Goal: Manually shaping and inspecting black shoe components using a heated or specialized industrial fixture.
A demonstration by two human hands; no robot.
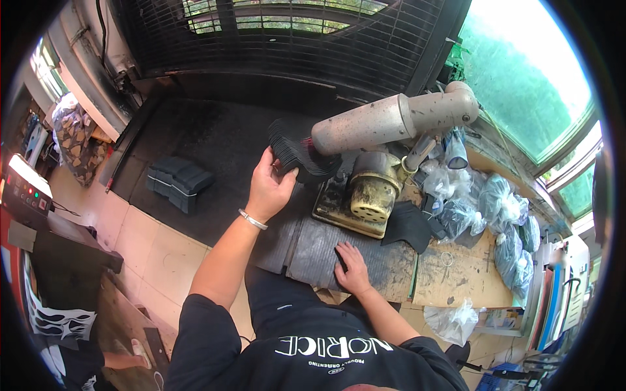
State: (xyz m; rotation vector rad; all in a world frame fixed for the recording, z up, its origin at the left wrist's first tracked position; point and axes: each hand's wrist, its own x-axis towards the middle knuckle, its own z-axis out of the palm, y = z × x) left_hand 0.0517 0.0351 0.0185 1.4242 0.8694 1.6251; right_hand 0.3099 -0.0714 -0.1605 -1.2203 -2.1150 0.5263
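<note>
My left hand is closed on the edge of a fanned stack of thin, curved black sheets. The sheets reach under the mouth of a thick grey metal tube, where a reddish glow shows. Whether they touch the tube, I cannot tell. The tube belongs to a machine with a stained yellowish housing on the bench. On the dark ribbed bench top, my right hand lies flat with fingers apart, holding nothing. Black curved pieces lie just beyond it, beside the machine's base.
A black bundle tied with pale string rests at the left of the blackened surface. Knotted plastic bags of dark pieces crowd the right side below the window. A dark metal grille stands behind. A control box is at far left.
</note>
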